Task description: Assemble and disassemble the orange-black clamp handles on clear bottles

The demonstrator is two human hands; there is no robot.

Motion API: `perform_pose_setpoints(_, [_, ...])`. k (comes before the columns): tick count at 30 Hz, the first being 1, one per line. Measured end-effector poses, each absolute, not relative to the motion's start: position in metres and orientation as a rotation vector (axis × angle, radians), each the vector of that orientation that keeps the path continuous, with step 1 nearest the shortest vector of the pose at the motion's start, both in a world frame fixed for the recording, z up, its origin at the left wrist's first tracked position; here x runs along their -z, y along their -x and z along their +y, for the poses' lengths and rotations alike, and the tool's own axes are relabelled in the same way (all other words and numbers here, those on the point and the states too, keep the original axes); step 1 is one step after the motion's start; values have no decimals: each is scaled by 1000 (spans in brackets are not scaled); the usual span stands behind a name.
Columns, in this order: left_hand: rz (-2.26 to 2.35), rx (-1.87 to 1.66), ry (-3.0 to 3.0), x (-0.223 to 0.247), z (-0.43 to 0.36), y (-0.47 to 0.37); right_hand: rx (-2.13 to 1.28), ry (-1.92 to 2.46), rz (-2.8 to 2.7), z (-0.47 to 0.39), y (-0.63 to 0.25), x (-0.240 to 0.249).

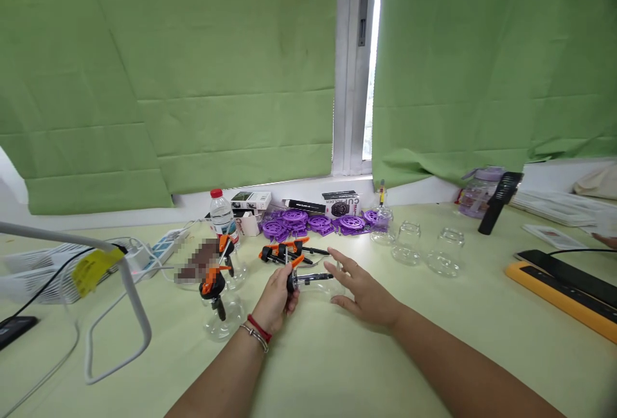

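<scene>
Near the middle of the table, a clear glass bottle (318,286) lies sideways between my hands, a dark tube inside its neck. My left hand (276,299) is closed around the black pump top with an orange lever (292,278) at the neck end. The fingers and thumb of my right hand (364,292) curve round the wide base of the bottle. Just beyond them lie several loose black pump tops with orange levers (277,254). Two glass bottles fitted with such tops stand to the left, the nearer glass bottle (222,318) close to my left wrist.
Purple round plastic parts (294,220) are heaped behind, before some boxes (342,204) and a red-capped water bottle (222,212). Several topless glass bottles (446,254) stand right, near a black handheld fan (499,202) and an orange-black device (563,296). A grey metal frame (137,302) and cables occupy the left.
</scene>
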State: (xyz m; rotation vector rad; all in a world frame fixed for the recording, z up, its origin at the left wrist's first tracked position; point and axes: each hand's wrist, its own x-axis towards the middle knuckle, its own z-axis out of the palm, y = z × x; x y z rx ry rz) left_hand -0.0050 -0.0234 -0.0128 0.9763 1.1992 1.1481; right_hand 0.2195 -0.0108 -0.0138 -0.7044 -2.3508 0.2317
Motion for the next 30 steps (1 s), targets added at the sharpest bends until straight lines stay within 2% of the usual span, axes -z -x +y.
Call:
perform_pose_setpoints(4, [1205,-1109,-953,8,-24,8,210,556,-2409,-8,-215,10])
perform_pose_setpoints(8, [1220,-1111,-1000,5,-27,6,211,565,-2377,-8,-216,12])
perform_pose_setpoints(13, [1222,-1173,-1123,3,-31,0,-328,779,-2282,-17,-219,15])
perform_pose_setpoints(22, [1200,-1134,-1362,-9,-42,-7,-1735,1104,-1499,-10,-209,20])
perform_pose_setpoints(25, [1196,-1134,-1337,-10,-43,-8,-1961,1150,-1409,-8,-208,18])
perform_pose_setpoints(27, [1202,-1151,-1243,-9,-41,-7,-1889,1136,-1462,-10,-210,14])
perform_pose_setpoints(30, [1233,-1189,-1098,-5,-35,-4,-1376,1024,-1760,-14,-215,9])
